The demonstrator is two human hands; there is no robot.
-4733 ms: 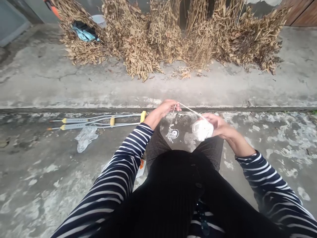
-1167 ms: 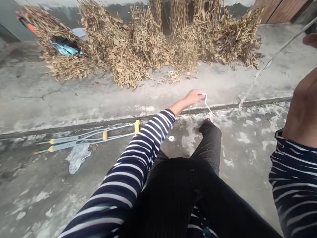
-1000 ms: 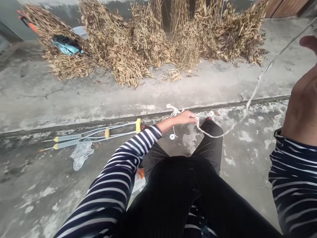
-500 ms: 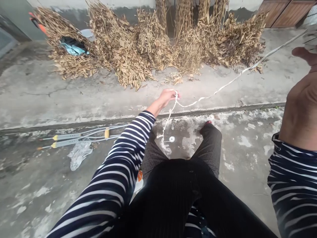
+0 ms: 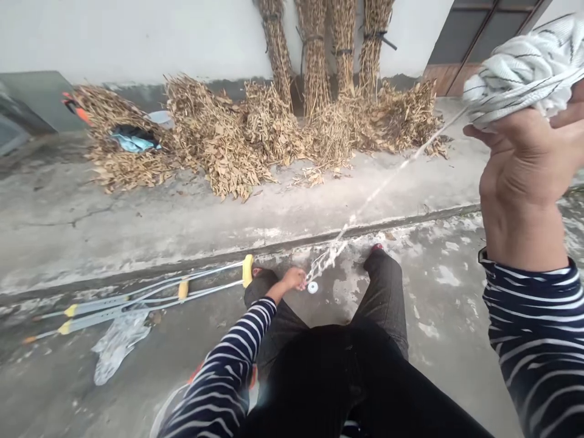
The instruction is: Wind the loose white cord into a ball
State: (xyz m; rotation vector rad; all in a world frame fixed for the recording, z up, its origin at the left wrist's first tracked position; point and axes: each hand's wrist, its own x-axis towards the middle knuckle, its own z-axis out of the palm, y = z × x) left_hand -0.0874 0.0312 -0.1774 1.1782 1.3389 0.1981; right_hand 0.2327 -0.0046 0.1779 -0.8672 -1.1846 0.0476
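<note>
My right hand [image 5: 524, 158] is raised at the upper right, its fingers around a thick bundle of white rope [image 5: 529, 70] with thin dark stripes. From the bundle one white strand [image 5: 426, 143] slants down to the left, nearly straight. Its lower end is blurred and bunched into loops. Low between my knees, my left hand [image 5: 294, 278] is closed on those loops; the fingertips are partly smeared by motion. A small white ring-shaped disc [image 5: 312, 287] shows right beside the left fingers; whether it touches them I cannot tell.
A pair of crutches [image 5: 182, 291] and a clear plastic bag [image 5: 121, 344] lie on the concrete at left. Dry plant stalks [image 5: 228, 146] are heaped along the wall, with tied bundles [image 5: 314, 61] upright behind. A low concrete step [image 5: 150, 234] crosses ahead. A pale bucket rim [image 5: 159, 410] shows below my left sleeve.
My left hand has dropped toward my knees, and the strand has gone from slack to nearly straight. The view has tilted up, bringing the rope bundle in my right hand into sight.
</note>
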